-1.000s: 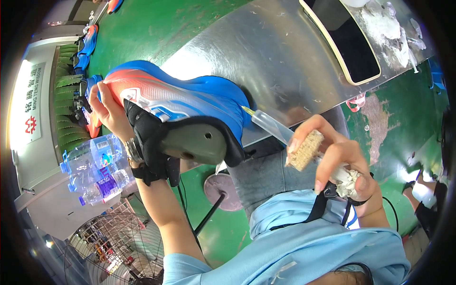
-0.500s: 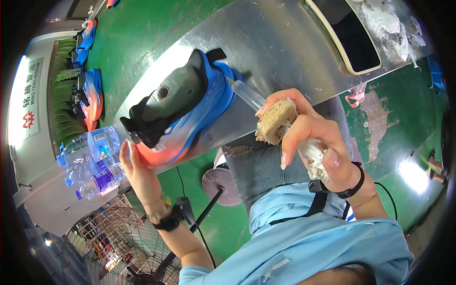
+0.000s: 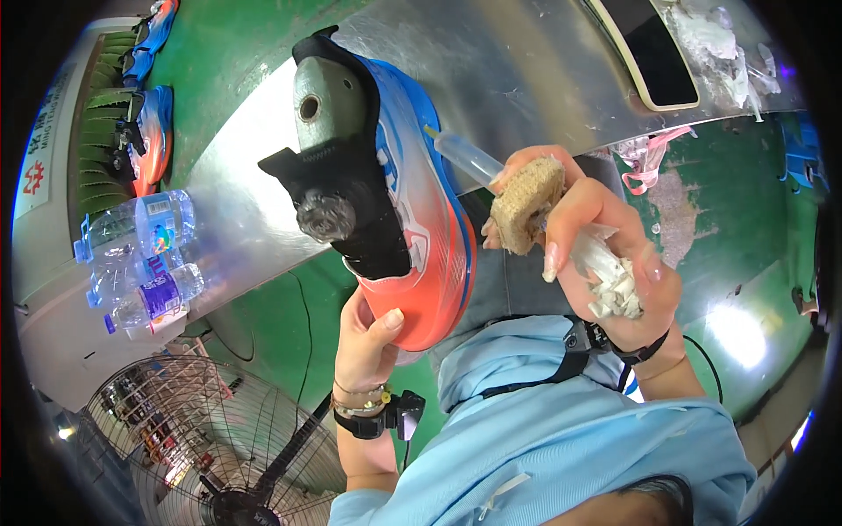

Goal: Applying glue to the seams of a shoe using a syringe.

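Note:
My left hand (image 3: 368,331) grips the toe end of a blue and orange sports shoe (image 3: 412,202) mounted on a grey metal last (image 3: 326,110). The shoe stands almost upright, heel up, in front of the metal table. Just right of the shoe, my right hand (image 3: 596,254) holds a tan rough block (image 3: 526,203), a clear syringe (image 3: 465,158) and a wad of white scraps (image 3: 614,294). The block sits close to the shoe's side without clearly touching it.
A shiny metal table (image 3: 526,61) fills the top, with a dark tray (image 3: 649,53) and white rags (image 3: 715,39) on it. Plastic bottles (image 3: 140,254) stand at the left. More shoes (image 3: 149,140) lie on a green rack. A floor fan (image 3: 202,438) stands at the lower left.
My left hand has turned the shoe from lying sideways to standing heel-up, its grip shifting to the toe. My right hand with block and syringe moved slightly down.

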Available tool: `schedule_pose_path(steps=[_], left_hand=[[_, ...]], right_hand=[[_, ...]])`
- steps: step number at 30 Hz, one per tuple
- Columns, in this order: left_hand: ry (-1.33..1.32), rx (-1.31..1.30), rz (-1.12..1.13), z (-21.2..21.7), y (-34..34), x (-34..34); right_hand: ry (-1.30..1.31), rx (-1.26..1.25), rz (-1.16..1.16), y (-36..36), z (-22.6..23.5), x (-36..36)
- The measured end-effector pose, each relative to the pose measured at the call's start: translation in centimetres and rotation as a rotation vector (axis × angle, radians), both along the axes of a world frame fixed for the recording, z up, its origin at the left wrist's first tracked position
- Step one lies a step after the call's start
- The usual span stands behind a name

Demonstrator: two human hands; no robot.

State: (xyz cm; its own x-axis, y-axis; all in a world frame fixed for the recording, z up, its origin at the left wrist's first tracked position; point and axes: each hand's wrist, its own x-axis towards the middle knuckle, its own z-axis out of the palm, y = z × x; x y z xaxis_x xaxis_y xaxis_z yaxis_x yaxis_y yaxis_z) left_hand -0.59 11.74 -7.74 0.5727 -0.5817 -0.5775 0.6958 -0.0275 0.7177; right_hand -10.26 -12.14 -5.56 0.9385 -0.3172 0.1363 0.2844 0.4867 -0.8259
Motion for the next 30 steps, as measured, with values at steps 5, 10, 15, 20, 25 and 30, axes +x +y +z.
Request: schedule_pose_path(steps=[5,10,15,20,25,30], left_hand=[[-0.083,-0.032,-0.033,-1.4,-0.4,-0.7],[0.059,-0.328,0.053,-2.4,-2.7,-1.8],[0.242,-0.512,-0.013,-3.5,-6.6,-2.8],[0.294,-0.639,-0.019,-3.9,-12.1,-2.8],[0.239,-0.660,0.031,-3.4,-15.7,-2.2],[0.267,-0.749,0.066,-3.6,-17.3,-1.6]], right_hand=[[0.131,0.058,0.009,0.6,1.6,-1.2],[0.178,0.191,-0.037,1.5,2.8,-2.9],[0.150,0.152,0.011,0.1,4.0,-5.3],[0.027,0.128,-0.092,-0.6,4.9,-6.7],[0.076,0.121,-0.186,-1.3,5.2,-7.5],[0.089,0.015,-0.206,-1.3,5.5,-7.7]])
